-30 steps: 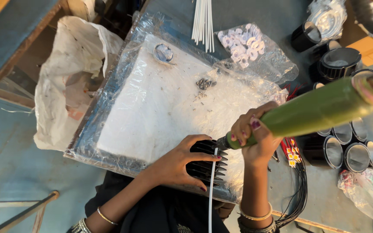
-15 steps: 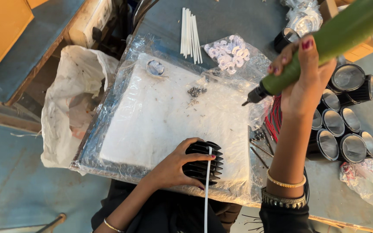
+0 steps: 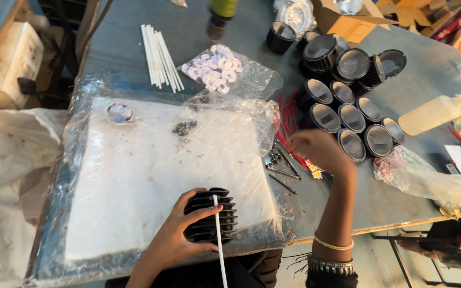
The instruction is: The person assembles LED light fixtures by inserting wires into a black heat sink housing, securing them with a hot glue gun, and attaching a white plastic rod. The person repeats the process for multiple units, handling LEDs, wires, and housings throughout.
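Black finned heat sink [image 3: 212,214] sits at the near edge of the white pad [image 3: 150,176], which is wrapped in clear plastic on the counter [image 3: 417,80]. A white cable [image 3: 220,240] runs from its top down toward the person. Left hand [image 3: 180,234] wraps the heat sink from the left side, thumb across the fins, fingers curled around it, pinning it to the pad. Right hand [image 3: 321,149] hangs over the counter just right of the pad, fingers curled loosely downward; blurred, so cannot tell if it grips anything. Below it: loose dark screws [image 3: 281,173] and a bundle of red wires [image 3: 286,120].

Small pile of dark screws [image 3: 184,128] on the far half of the pad, round clear disc [image 3: 119,112] near its far left corner. Beyond the pad: bundle of white rods [image 3: 160,56] and a clear bag of white ring parts [image 3: 217,66]. Right of the wires: cluster of black lamp housings [image 3: 350,90], open faces up. Cream plastic bottle [image 3: 433,114] lies on its side farther right. Green tool [image 3: 221,13] at the top edge, tip pointing down. White sack [image 3: 1,176] hangs off the counter's left side.
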